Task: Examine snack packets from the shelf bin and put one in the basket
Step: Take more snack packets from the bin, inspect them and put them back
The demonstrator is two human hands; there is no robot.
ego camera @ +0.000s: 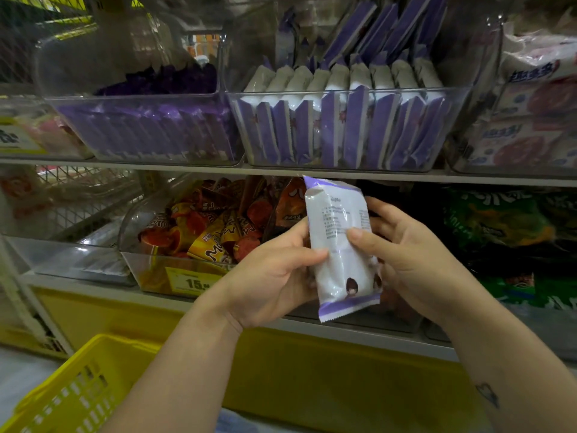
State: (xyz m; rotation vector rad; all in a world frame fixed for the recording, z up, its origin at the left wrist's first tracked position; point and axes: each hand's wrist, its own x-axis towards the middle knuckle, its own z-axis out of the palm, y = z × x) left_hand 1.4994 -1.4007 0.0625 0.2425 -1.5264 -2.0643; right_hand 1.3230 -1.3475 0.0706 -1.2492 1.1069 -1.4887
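Store shelving with clear bins fills the background. Between our left hand [274, 276] and right hand [409, 260], both gripping it, the snack packet [340, 248] stands upright for examination; next, we judge, lowering it down-left into the basket [81, 392].

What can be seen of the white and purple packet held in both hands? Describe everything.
The packet is a glossy white plastic pouch with purple crimped bands at its top and bottom ends. Small printed text fills its upper part; a little dark-haired cartoon figure sits near the bottom. It stands roughly upright, tilted slightly, in front of the lower shelf. The left hand grips its left edge, the right hand its right, with the right thumb pressed across its face. It looks sealed.
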